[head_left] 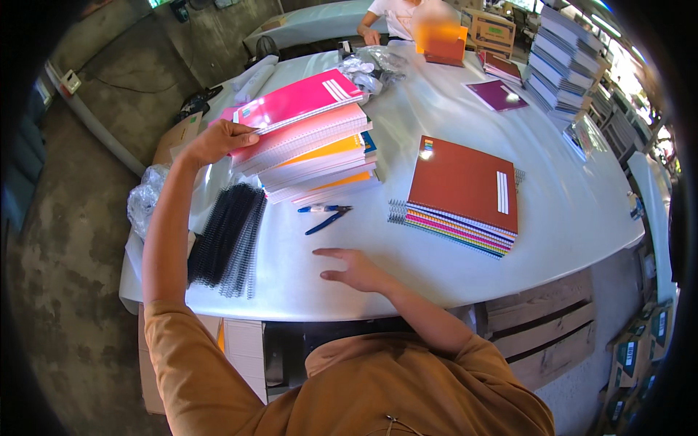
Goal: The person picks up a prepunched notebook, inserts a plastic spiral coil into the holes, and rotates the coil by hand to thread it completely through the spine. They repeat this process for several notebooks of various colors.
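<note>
My left hand (229, 139) pinches the near left corner of a pink-covered notebook (302, 100) on top of a tall stack. Below it lie unbound notebooks (313, 156) with pink, orange and blue covers. My right hand (354, 269) hovers over the white table with fingers apart, holding nothing. Just beyond it lie blue-handled pliers (329, 219) and a small blue-and-white tool (318, 208). To the right sits a pile of spiral-bound notebooks (465, 185), a brown cover on top. A bundle of black spiral coils (229, 236) lies left of the pliers.
The table (567, 240) has a light plastic cover. Clear plastic bags (149, 200) sit at its left edge, more plastic (374, 69) at the back. A purple notebook (498, 95) lies near a tall paper stack (560, 65). Across the table, a person (396, 18) holds an orange sheet.
</note>
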Demonstrator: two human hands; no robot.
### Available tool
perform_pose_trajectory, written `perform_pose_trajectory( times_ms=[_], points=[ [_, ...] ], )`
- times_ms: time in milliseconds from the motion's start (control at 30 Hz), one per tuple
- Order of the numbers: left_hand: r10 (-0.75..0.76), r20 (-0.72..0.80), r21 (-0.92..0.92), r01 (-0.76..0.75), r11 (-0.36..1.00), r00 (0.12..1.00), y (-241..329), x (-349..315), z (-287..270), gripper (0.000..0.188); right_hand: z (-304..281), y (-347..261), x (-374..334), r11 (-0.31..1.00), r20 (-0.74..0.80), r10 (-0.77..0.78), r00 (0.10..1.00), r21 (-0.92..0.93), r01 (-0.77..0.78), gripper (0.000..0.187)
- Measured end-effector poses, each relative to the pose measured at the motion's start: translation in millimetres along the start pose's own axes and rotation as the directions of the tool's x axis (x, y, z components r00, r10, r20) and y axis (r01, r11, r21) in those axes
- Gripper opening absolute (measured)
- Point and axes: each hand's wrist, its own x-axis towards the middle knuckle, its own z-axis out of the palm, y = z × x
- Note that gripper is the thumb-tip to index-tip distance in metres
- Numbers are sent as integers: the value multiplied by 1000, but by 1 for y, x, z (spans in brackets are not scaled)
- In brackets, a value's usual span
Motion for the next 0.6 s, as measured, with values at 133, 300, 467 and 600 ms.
perform_pose_trajectory(
  times_ms=[133,300,467,600],
  points=[
    [130,-139,149,-109,983,982,1,-10,6,30,-45,-22,-8,976,-130,-70,989,195,95,51],
    [595,-535,677,-118,727,600,63,-76,46,13,-108,-84,-30,872,-764,-318,562,-3,490,63],
    [827,-247,686,-512,517,504,101,-160,126,12,-137,-106,-60,882,-722,-410,558,-156,446,59],
    [639,-528,488,-416,767,559,59,-167,159,27,-105,-75,-70,907,-542,-332,772,41,419,32]
  ],
)
